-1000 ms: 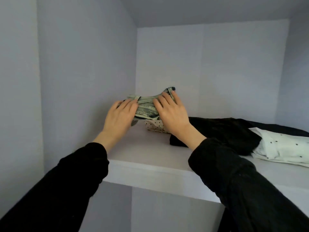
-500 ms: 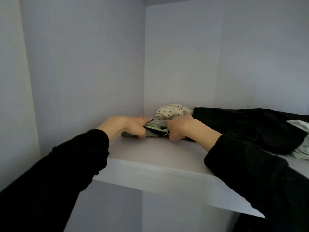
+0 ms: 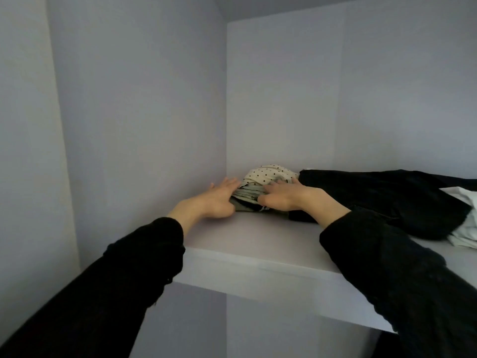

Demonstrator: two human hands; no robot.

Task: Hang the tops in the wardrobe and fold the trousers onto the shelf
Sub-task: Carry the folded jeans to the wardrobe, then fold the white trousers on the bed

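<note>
**Folded trousers at shelf's back-left corner**

Shelf (image 3: 258, 244) carries a black garment (image 3: 387, 200) along its back edge. Folded trousers (image 3: 249, 196) sit in the back-left corner, spotted cloth (image 3: 265, 174) behind them. Left hand (image 3: 216, 200) and right hand (image 3: 291, 198), fingers straight, press the trousers' sides.

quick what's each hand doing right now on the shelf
Left hand: open, straight fingers pressing the left side of the folded jeans.
Right hand: open, fingers flat on top of the folded jeans.

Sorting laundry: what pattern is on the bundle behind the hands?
Cream with small dark dots, seen in the head view.
</note>
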